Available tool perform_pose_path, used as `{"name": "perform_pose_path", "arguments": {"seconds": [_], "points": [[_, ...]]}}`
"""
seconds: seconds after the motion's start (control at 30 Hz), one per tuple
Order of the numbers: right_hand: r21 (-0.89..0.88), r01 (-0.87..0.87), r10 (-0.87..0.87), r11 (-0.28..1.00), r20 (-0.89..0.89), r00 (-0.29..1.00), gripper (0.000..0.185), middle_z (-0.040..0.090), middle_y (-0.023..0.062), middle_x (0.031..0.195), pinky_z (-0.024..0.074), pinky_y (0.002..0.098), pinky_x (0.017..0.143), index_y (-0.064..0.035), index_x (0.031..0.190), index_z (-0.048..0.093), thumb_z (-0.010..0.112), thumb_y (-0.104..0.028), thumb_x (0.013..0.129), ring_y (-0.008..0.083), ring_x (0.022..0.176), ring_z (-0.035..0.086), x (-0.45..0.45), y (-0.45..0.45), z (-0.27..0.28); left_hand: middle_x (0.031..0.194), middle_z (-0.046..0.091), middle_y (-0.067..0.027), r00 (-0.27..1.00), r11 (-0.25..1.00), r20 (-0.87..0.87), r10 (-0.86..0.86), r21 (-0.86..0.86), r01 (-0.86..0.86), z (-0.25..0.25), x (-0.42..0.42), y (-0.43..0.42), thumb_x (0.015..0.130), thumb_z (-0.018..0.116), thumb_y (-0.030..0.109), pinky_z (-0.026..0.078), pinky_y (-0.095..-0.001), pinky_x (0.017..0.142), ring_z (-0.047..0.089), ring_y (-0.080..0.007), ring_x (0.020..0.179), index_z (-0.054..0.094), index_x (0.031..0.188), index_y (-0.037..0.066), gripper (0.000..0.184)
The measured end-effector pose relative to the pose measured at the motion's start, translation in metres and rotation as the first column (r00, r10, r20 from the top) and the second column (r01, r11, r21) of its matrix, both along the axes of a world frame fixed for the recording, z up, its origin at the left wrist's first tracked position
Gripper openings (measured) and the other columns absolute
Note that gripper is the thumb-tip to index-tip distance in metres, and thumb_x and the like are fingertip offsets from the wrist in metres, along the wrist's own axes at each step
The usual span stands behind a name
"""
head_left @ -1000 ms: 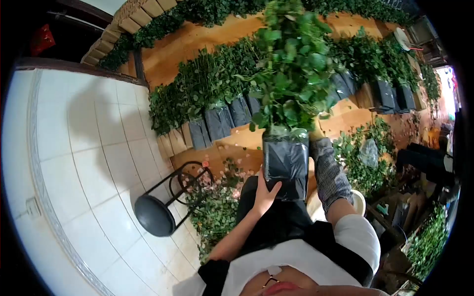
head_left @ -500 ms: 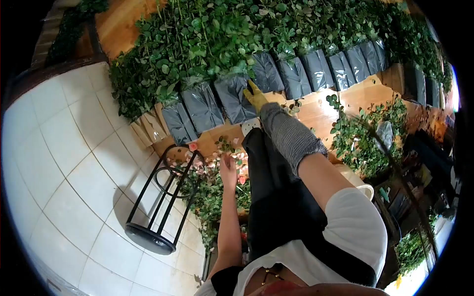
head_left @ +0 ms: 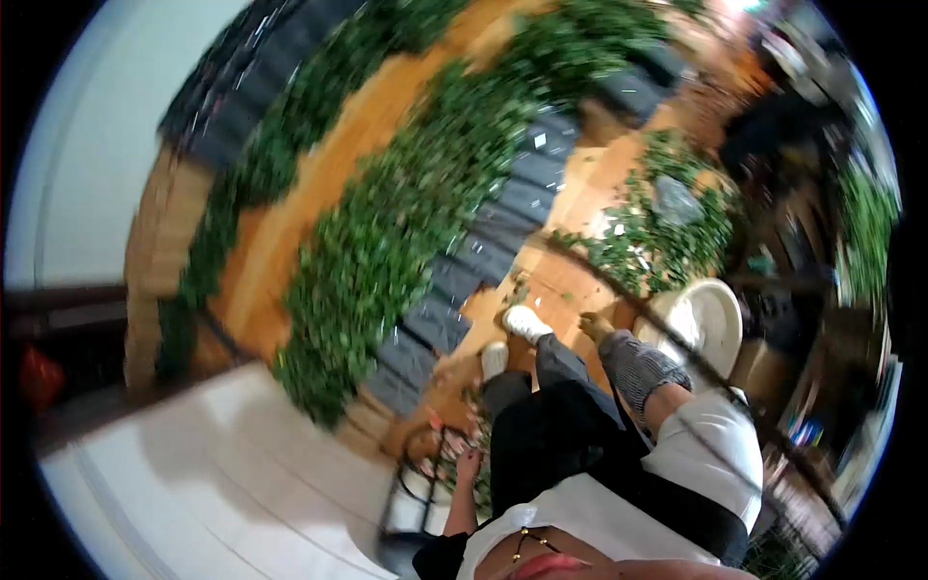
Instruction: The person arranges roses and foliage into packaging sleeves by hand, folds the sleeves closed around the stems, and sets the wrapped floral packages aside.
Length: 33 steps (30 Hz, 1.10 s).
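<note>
My right hand (head_left: 594, 327), in a yellowish glove below a grey knitted sleeve (head_left: 643, 369), hangs beside my leg. Its fingers look stretched out, though blurred, and nothing shows in them. A white round tub (head_left: 704, 324) stands just right of it. My bare left hand (head_left: 469, 464) is low, next to the black metal stool (head_left: 416, 488) and some pink blooms (head_left: 454, 445); blur hides how its fingers are held. Ahead of my white shoes (head_left: 525, 324) lies a slanting row of leafy stem bundles (head_left: 396, 203), their near ends in dark grey wraps (head_left: 483, 253).
Another row of dark-wrapped bundles (head_left: 217, 116) lies at the far left beyond a strip of orange-brown floor (head_left: 362, 116). Cut leaves and a clear plastic piece (head_left: 677, 201) lie at right. A white tiled surface (head_left: 242, 474) is at lower left. A thin dark bar (head_left: 628, 290) crosses the view.
My right hand has left the grey-wrapped bundle and dropped to my side. My view has turned, so the row now slants and the tub shows. My left hand appears lower.
</note>
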State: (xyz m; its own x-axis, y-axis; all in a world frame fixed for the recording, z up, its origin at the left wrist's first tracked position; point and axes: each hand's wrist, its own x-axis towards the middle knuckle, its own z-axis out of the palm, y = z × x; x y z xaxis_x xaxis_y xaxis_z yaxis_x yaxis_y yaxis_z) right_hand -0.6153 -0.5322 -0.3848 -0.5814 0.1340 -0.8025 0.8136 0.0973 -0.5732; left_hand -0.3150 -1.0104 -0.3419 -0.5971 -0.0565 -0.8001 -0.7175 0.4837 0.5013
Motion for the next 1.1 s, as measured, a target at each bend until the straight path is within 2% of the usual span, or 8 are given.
{"name": "perform_pose_path", "arguments": {"seconds": [0.1,0.33,0.4,0.43,0.63,0.7,0.87,1.1], "points": [[0.156,0.327,-0.314,0.932,-0.104,0.944,0.046,0.070,0.0071,0.103,0.0448,0.0291,0.053,-0.0054,0.140,0.052,0.057,-0.026,0.099,0.0139,0.058,0.052,0.106,0.074,0.068,0.092,0.072,-0.0188,0.958,0.971,-0.200,-0.206,-0.166,0.174,-0.011,-0.083,-0.064,0.091,0.055,0.031,0.052,-0.0428,0.082,0.068,-0.0353,0.089,0.072,0.097,0.004,0.033],[0.246,0.850,-0.826,0.466,-0.222,0.518,0.036,0.067,0.0092,0.100,0.0519,0.0318,0.073,-0.0012,0.132,0.057,0.056,-0.016,0.100,0.0178,0.082,0.062,0.431,0.039,0.200,0.100,0.073,-0.0206,0.792,0.819,-0.215,-0.572,-0.217,0.532,0.068,-0.252,-0.052,0.088,0.060,0.026,0.054,-0.0433,0.085,0.069,-0.0372,0.096,0.074,0.100,0.003,0.029],[0.294,0.911,-0.928,0.289,-0.147,0.342,0.032,0.069,0.0124,0.095,0.0490,0.0373,0.064,0.0001,0.123,0.064,0.058,-0.017,0.096,0.0222,0.073,0.060,0.518,-0.012,0.162,0.099,0.073,-0.0202,0.439,0.491,-0.224,-0.870,-0.453,0.744,0.063,-0.290,-0.024,0.087,0.062,0.025,0.054,-0.0427,0.085,0.069,-0.0358,0.095,0.073,0.099,0.002,0.028],[0.317,0.920,-0.957,0.231,-0.100,0.274,0.031,0.069,0.0122,0.095,0.0492,0.0374,0.065,-0.0004,0.122,0.064,0.058,-0.017,0.096,0.0221,0.073,0.060,0.555,-0.041,0.151,0.099,0.073,-0.0202,0.738,0.799,-0.309,-0.601,-0.208,0.564,0.059,-0.294,0.001,0.087,0.062,0.025,0.054,-0.0424,0.084,0.069,-0.0355,0.095,0.073,0.099,0.002,0.028],[0.299,0.939,-0.982,0.169,0.130,0.136,0.030,0.068,0.0113,0.094,0.0505,0.0382,0.066,-0.0030,0.119,0.064,0.060,-0.021,0.096,0.0217,0.075,0.060,0.660,-0.190,0.110,0.091,0.074,-0.0181,0.470,0.483,-0.288,-0.835,0.028,0.875,0.077,-0.271,0.231,0.087,0.057,0.018,0.054,-0.0362,0.075,0.071,-0.0274,0.083,0.071,0.103,-0.003,0.030],[0.309,0.931,-0.980,0.195,0.104,0.171,0.029,0.068,0.0110,0.094,0.0509,0.0385,0.066,-0.0039,0.118,0.063,0.061,-0.023,0.096,0.0216,0.075,0.060,0.680,-0.206,0.089,0.085,0.072,-0.0145,0.115,0.141,-0.308,-0.945,-0.062,0.988,0.077,-0.228,0.322,0.090,0.056,0.015,0.053,-0.0313,0.069,0.067,-0.0198,0.077,0.069,0.103,-0.004,0.027],[0.338,0.808,-0.875,-0.483,-0.184,-0.447,0.043,0.061,0.0161,0.134,0.0492,0.0413,0.099,-0.0058,0.138,0.055,0.058,-0.024,0.099,0.0308,0.119,0.058,0.708,-0.172,0.170,0.086,0.071,-0.0134,-0.550,-0.529,-0.587,-0.594,-0.231,0.817,0.157,-0.080,0.539,0.097,0.056,0.021,0.052,-0.0338,0.073,0.067,-0.0219,0.080,0.069,0.102,-0.002,0.026],[-0.164,0.834,-0.654,-0.527,-0.549,-0.521,0.047,0.065,0.0046,0.110,0.0475,0.0258,0.082,-0.0059,0.141,0.051,0.061,-0.024,0.099,0.0119,0.091,0.057,0.721,0.012,0.269,0.108,0.072,-0.0143,-0.438,-0.565,-0.535,-0.722,0.092,0.820,0.293,0.070,0.645,0.103,0.054,0.018,0.051,-0.0323,0.093,0.067,-0.0197,0.102,0.058,0.127,-0.002,0.033]]}}
